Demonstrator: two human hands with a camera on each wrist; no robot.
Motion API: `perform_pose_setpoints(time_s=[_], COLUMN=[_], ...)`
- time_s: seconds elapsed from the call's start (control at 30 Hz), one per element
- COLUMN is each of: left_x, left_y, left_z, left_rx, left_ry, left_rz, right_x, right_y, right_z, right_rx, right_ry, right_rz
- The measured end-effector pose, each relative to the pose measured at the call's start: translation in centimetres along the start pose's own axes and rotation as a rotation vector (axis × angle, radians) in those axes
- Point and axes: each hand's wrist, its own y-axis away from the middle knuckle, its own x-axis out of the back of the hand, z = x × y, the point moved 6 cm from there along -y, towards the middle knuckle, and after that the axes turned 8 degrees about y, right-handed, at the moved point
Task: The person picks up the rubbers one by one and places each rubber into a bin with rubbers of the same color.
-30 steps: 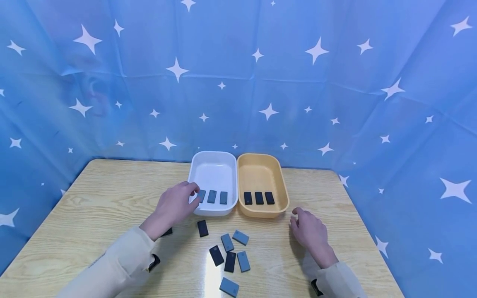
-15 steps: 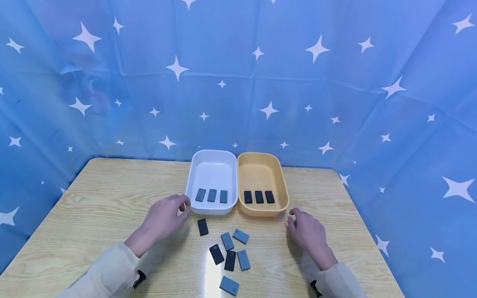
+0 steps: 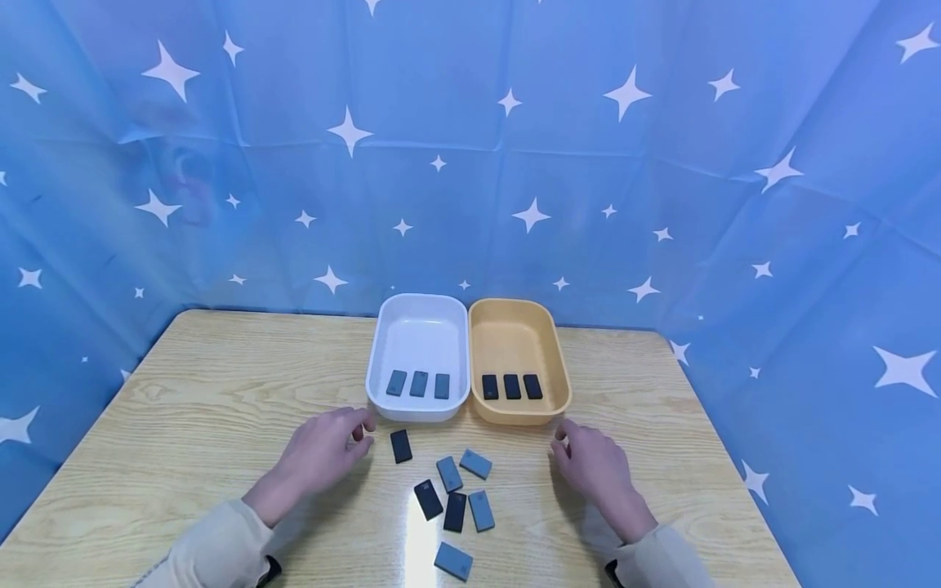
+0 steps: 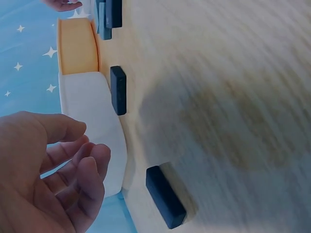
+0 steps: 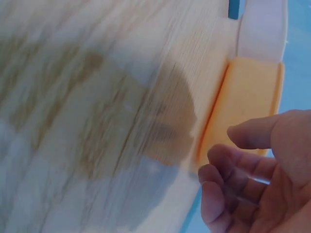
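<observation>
Holding nothing, your left hand [image 3: 319,453] hangs loosely curled, thumb apart, near the white tray [image 3: 422,339] with three blue-grey blocks [image 3: 418,384]. Loose dark blocks [image 3: 428,499] and loose blue blocks [image 3: 481,510] lie mid-table. Orange tray [image 3: 515,339]: three black blocks [image 3: 511,386]. Your right hand [image 3: 594,465]: likewise empty, half-curled.

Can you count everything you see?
curtain: 1, starry blue, behind
table: 1, pale wood, in front
white box: 1, white, on table
orange box: 1, orange, beside white box
blue-grey blocks: 7, three in white box, four on table
black blocks: 7, three in orange box, four on table, one only in wrist view
sleeves: 2, cream, at the bottom
wrist pieces: 2, black, by sleeves
left hand: 1, near white box
right hand: 1, near orange box
</observation>
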Motion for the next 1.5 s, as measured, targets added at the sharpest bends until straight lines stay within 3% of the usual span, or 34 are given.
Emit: perform_pose_setpoints(time_s=[0.3,0.47,0.97,1.37,1.5], left_x=[-0.8,-1.2,-1.9,-1.9,-1.9], left_y=[0.3,0.3,0.3,0.2,0.2], left_z=[0.1,0.3,0.4,0.7,0.7], left_rx=[0.012,-0.001,0.008,0.002,-0.003], left_ry=[0.028,0.015,0.005,0.008,0.004], left_rz=[-0.034,-0.034,-0.029,-0.031,-0.033], right_x=[0.0,-0.1,-0.8,-0.9,-1.2], right_y=[1.2,1.6,3.4,4.0,4.1], right_z=[-3.7,-6.0,-12.4,-14.1,-14.2], right_rx=[0.097,0.192,0.479,0.752,0.788], right_ry=[-0.029,-0.047,-0.045,0.011,0.019], right_rz=[-0.023,-0.009,-0.063,-0.088,-0.112])
